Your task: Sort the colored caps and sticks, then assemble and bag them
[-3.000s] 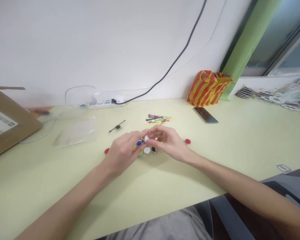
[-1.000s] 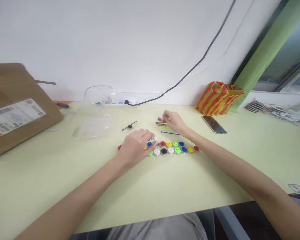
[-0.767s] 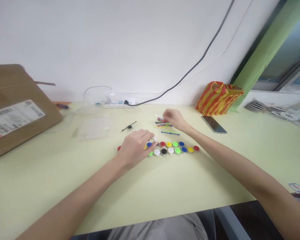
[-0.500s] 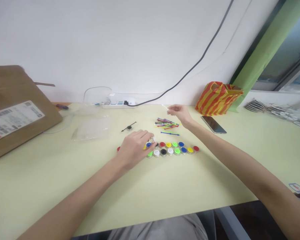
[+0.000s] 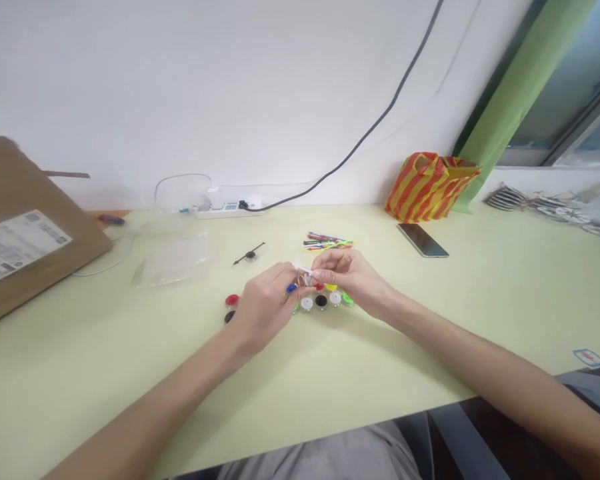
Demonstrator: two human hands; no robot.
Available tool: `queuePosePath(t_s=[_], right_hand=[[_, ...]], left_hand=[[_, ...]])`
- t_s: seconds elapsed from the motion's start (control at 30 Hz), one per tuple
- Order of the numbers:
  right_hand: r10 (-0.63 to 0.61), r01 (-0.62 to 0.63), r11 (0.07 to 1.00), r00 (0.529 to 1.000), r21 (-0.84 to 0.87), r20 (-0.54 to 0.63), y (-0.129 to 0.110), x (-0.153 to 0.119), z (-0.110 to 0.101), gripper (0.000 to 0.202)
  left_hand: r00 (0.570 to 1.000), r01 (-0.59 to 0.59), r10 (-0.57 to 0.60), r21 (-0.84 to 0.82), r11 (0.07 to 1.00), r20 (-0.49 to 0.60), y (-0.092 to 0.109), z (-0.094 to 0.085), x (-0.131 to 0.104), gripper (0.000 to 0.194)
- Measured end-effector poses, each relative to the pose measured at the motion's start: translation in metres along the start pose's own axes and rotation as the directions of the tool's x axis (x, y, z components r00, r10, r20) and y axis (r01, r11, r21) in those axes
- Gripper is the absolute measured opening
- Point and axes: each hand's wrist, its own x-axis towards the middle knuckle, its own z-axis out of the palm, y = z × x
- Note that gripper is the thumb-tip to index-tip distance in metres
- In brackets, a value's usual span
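Note:
My left hand (image 5: 267, 303) pinches a small clear and white round piece (image 5: 307, 280) just above the rows of discs. My right hand (image 5: 353, 280) meets it from the right, its fingers closed on a thin white arrow (image 5: 303, 268) that lies across the top of the round piece. Below both hands stand colored discs on clear bases, among them a red disc (image 5: 231, 301), a black disc (image 5: 321, 301) and a white disc (image 5: 335, 299); my hands hide several others. Behind them is a pile of colored arrows (image 5: 325, 241).
A black arrow on a disc (image 5: 250, 255) sits behind my left hand. Clear plastic bags (image 5: 173, 259), a cardboard box (image 5: 35, 220) and a power strip (image 5: 225, 209) are to the left and back. A phone (image 5: 423, 240) and a striped bag (image 5: 430, 187) stand right.
My right hand has come down and left from beyond the arrow pile, bringing the white arrow to the piece in my left hand. The view has shifted slightly.

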Motion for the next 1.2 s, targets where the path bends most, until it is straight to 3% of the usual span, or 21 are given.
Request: queuePosePath(t_s=[0.13,0.37,0.5,0.7,0.93,1.2], right_hand=[[0.033,-0.033,0.999,0.999,-0.007,-0.037,0.008,-0.008,0.000,0.024],[0.030,-0.028,0.998,0.999,0.048,-0.045,0.007,-0.014,0.004,0.034],[-0.006,0.009,0.999,0.998,0.051,-0.060,0.004,-0.014,0.004,0.032],[0.027,-0.025,1.000,0.996,0.015,-0.091,0.004,-0.015,0.006,0.034],[0.037,-0.036,0.999,0.995,0.014,-0.090,0.005,-0.015,0.005,0.036],[0.003,-0.001,0.999,0.999,0.045,-0.044,0.003,-0.017,0.005,0.030]], left_hand=[[1.000,-0.012,0.012,-0.020,1.000,0.010,0.004,0.000,-0.002,0.014],[0.978,-0.206,0.209,0.156,0.966,-0.003,0.006,-0.007,0.005,0.016],[0.965,-0.254,0.262,0.198,0.947,-0.011,0.003,-0.008,0.006,0.016],[0.960,-0.275,0.279,0.213,0.937,0.011,-0.001,-0.006,0.005,0.024],[0.966,-0.259,0.254,0.147,0.955,0.052,0.002,-0.005,0.004,0.021],[0.967,-0.254,0.256,0.114,0.960,-0.002,0.004,-0.004,0.003,0.017]])
